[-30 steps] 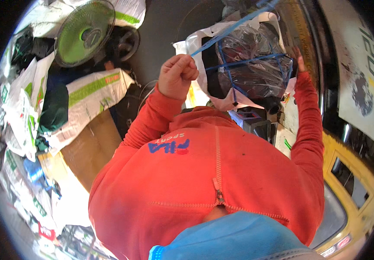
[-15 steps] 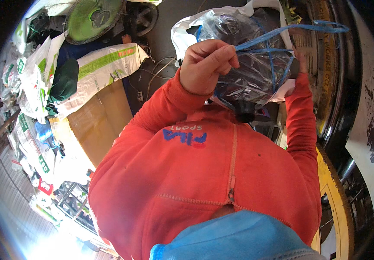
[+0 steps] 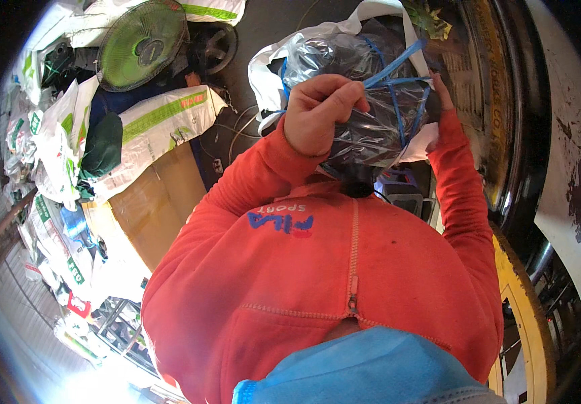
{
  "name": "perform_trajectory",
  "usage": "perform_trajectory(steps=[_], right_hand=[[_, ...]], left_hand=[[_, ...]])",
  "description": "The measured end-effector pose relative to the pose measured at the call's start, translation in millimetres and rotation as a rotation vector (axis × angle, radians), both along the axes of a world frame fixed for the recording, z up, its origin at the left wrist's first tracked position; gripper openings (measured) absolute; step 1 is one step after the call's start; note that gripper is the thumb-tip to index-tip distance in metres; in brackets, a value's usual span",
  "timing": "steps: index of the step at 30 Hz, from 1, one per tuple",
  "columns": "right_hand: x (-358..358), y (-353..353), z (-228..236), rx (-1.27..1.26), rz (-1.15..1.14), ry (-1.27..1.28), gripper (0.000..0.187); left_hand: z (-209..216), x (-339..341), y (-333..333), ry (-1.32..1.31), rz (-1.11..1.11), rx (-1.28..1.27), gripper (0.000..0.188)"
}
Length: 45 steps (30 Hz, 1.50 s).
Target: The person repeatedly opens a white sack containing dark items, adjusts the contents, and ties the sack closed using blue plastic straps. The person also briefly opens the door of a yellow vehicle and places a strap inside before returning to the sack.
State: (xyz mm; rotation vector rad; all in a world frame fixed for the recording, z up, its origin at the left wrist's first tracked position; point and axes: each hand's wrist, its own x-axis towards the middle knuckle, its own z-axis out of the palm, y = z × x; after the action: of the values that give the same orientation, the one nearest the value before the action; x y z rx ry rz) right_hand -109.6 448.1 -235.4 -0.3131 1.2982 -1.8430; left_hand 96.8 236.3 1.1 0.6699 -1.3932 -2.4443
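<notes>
In front of my chest is a bundle of dark contents in clear plastic [image 3: 364,128], crossed by blue plastic string [image 3: 398,114]. A white sack [image 3: 263,74] with its rim turned back surrounds the bundle. My left hand [image 3: 320,111] is closed over the bundle's near left part, pinching the blue string between thumb and fingers. From it a loose length of string sticks out toward the far right. My right hand [image 3: 442,93] is against the bundle's right side, by the sack's edge, its fingers mostly hidden. A round black part [image 3: 357,188] pokes out at the near end.
To the left are a cardboard box [image 3: 159,202], a white and green sack [image 3: 169,121] and a green fan [image 3: 143,47]. A black wheel [image 3: 216,48] lies behind the sack. Dark machinery [image 3: 505,135] and a yellow metal frame [image 3: 526,323] stand at the right.
The bundle has shifted slightly left in view. My right hand has moved left along with it. The loose string end, stretched far right before, now shows shorter and points up. My left hand keeps its pinch.
</notes>
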Motion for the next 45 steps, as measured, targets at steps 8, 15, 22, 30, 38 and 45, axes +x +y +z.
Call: perform_trajectory(steps=[8,15,22,30,38,45], right_hand=[[6.8,2.2,4.0,-0.018,0.013,-0.032,0.055],[10.7,-19.3,-0.3,-0.079,-0.018,-0.095,0.053],[4.3,7.4,93.5,0.196,-0.263,0.317,0.043],[51.3,34.7,151.3,0.876,-0.031,0.794,0.025],[75.6,35.9,167.3,0.648,-0.204,1.108,0.012],[73.0,32.7,187.2,0.614,-0.203,1.234,0.028]], left_hand=[[-4.8,-16.6,9.7,-0.020,0.019,-0.083,0.022],[-29.6,-35.0,15.2,-0.048,-0.148,-0.290,0.024],[-48.0,-49.0,27.6,-0.016,-0.471,-1.341,0.020],[-50.0,-51.2,31.9,0.069,-0.375,-1.330,0.018],[-54.2,-53.1,32.1,0.084,-0.347,-1.422,0.018],[-51.4,-58.2,26.6,0.058,-0.479,-1.367,0.021]])
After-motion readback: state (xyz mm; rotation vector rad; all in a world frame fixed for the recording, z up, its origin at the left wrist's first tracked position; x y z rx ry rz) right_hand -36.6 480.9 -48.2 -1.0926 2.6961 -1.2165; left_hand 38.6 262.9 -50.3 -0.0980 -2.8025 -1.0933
